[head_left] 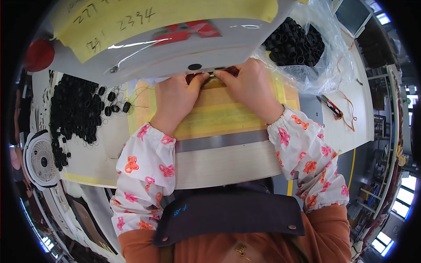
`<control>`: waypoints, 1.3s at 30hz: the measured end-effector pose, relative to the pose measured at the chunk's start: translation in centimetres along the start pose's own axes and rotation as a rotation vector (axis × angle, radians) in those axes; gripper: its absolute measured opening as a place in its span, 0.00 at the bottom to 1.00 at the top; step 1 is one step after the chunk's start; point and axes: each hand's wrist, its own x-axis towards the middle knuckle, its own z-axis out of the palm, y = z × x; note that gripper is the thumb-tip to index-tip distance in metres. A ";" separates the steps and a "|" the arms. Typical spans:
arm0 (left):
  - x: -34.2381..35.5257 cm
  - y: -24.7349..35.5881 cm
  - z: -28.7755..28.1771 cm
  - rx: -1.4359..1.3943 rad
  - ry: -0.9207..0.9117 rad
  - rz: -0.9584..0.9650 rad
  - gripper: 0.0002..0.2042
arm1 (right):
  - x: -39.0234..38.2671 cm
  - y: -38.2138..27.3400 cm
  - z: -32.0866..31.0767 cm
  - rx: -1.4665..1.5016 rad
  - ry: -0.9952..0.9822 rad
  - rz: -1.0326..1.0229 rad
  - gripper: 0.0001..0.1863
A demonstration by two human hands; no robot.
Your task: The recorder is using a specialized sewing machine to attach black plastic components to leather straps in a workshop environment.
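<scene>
Both my hands meet under the front edge of a grey machine head (pixel 184 48), which hides part of my fingers. My left hand (pixel 176 98) is closed, thumb and fingertips pinched together. Opposite it, my right hand (pixel 251 85) is closed the same way, its fingertips almost touching the left ones. Between them is a small dark piece, mostly covered, whose kind I cannot make out. Both wrists hover above a work plate (pixel 219 117) covered in yellow tape. To the left lies a heap of black rings (pixel 76 109), several of them trailing thin thread.
A clear plastic bag (pixel 335 72) at the back right holds many black rings (pixel 298 44). Beside it on the table lie a red-and-black cutter (pixel 332 107) and an orange cord (pixel 352 116). A white fan (pixel 41 160) stands at the left edge, below a red knob (pixel 39 55).
</scene>
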 end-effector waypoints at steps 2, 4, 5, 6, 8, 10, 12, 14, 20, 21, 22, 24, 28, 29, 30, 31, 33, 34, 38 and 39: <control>0.1 -0.4 0.0 -0.003 -0.022 -0.022 0.09 | 0.2 -0.3 -0.2 -0.018 -0.023 0.009 0.04; 0.1 -0.3 0.0 0.001 -0.035 -0.023 0.09 | 0.3 -0.2 -0.5 -0.083 -0.044 -0.035 0.05; 0.2 -0.3 0.0 0.005 -0.046 -0.025 0.09 | 0.4 -0.1 -0.5 -0.082 -0.042 -0.034 0.05; 0.2 -0.2 -0.1 0.007 -0.046 -0.025 0.09 | 0.4 -0.1 -0.5 -0.068 -0.052 -0.030 0.05; 0.2 -0.3 -0.2 0.024 -0.051 -0.037 0.09 | 0.5 0.0 -0.5 -0.055 -0.062 -0.026 0.05; 0.4 -0.1 -0.4 0.032 -0.072 -0.040 0.10 | 0.5 0.2 -0.5 -0.101 -0.058 -0.059 0.06; 0.6 -0.1 -0.5 0.042 -0.092 -0.042 0.13 | 0.6 0.1 -0.6 -0.123 -0.057 -0.065 0.06; 0.6 -0.1 -0.5 0.019 -0.103 -0.050 0.09 | 0.7 0.0 -0.5 -0.144 -0.053 -0.073 0.06; 0.4 -0.7 -0.7 -0.072 -0.136 -0.119 0.13 | 0.7 0.4 -0.3 -0.130 -0.062 -0.077 0.07; 0.3 -0.8 -0.8 -0.070 -0.135 -0.120 0.13 | 0.8 0.1 -0.1 -0.119 -0.069 -0.060 0.07; 0.1 -1.1 -0.7 -0.039 -0.103 -0.070 0.12 | 0.7 -0.1 0.0 -0.108 -0.076 -0.042 0.08; 0.0 -1.2 -0.6 -0.007 -0.069 -0.020 0.12 | 0.6 0.2 -0.2 -0.107 -0.078 -0.021 0.08; 0.1 -0.9 -0.3 -0.030 -0.121 -0.094 0.11 | 0.3 0.6 -0.4 -0.086 -0.075 -0.009 0.08; 0.2 -0.9 -0.3 -0.025 -0.149 -0.120 0.11 | 0.4 0.6 -0.5 -0.089 -0.072 -0.006 0.08; 0.3 -0.9 -0.2 -0.026 -0.152 -0.116 0.11 | 0.5 0.4 -0.5 -0.113 -0.072 -0.019 0.08; 0.5 -1.0 -0.1 -0.026 -0.138 -0.091 0.11 | 0.6 0.3 -0.6 -0.138 -0.072 -0.033 0.08; 0.9 -1.1 0.3 -0.023 -0.123 -0.062 0.11 | 0.8 0.4 -1.0 -0.149 -0.076 0.013 0.08; 1.1 -1.3 0.6 -0.051 -0.114 -0.069 0.11 | 1.0 0.3 -1.1 -0.157 -0.085 0.054 0.08; 1.2 -1.1 -0.5 -0.003 -0.047 -0.044 0.10 | 1.6 -1.3 -1.0 -0.151 -0.119 0.106 0.08; 1.0 -0.9 -1.4 -0.009 -0.070 -0.035 0.10 | 1.7 -1.2 -0.5 -0.139 -0.133 0.070 0.09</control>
